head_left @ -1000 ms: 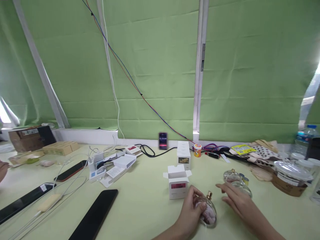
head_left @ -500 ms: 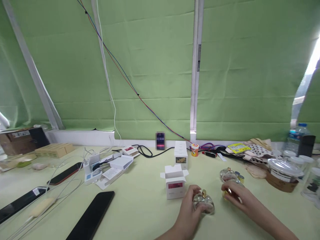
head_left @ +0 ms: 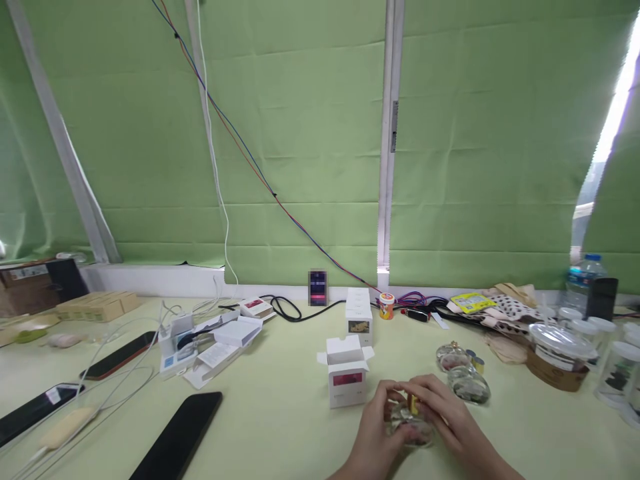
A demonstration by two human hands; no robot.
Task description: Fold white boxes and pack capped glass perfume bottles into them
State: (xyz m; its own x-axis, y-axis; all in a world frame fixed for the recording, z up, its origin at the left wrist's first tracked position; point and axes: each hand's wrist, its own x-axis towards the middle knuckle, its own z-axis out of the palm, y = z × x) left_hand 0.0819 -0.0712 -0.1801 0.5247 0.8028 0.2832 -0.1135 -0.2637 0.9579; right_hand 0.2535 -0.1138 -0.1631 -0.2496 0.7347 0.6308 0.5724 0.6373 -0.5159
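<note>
In the head view, my left hand (head_left: 371, 427) is wrapped round the left side of a rounded clear glass bottle, which looks like a perfume bottle (head_left: 416, 435), standing on the table. My right hand (head_left: 447, 412) pinches a gold cap (head_left: 413, 403) at the bottle's top; whether it is seated on the neck I cannot tell. Fingers hide much of the bottle. Just beyond my left hand stands a small white box (head_left: 347, 392) with its flaps up. Two similar glass bottles, one farther back (head_left: 453, 359) and one nearer (head_left: 470, 387), sit right of my hands, beside small gold-and-blue cylinders (head_left: 477, 365).
Behind the flapped box is a row of white boxes (head_left: 359, 313), with an orange tub (head_left: 387, 307) beside it. A black phone (head_left: 177, 437), a power strip (head_left: 177, 353) and cables lie left. A lidded bowl (head_left: 559, 353) and clear jars (head_left: 617, 373) stand right.
My right hand has moved left from beside the other bottles to the top of the held bottle, bringing the gold cap. My left hand keeps its hold. The view has shifted slightly.
</note>
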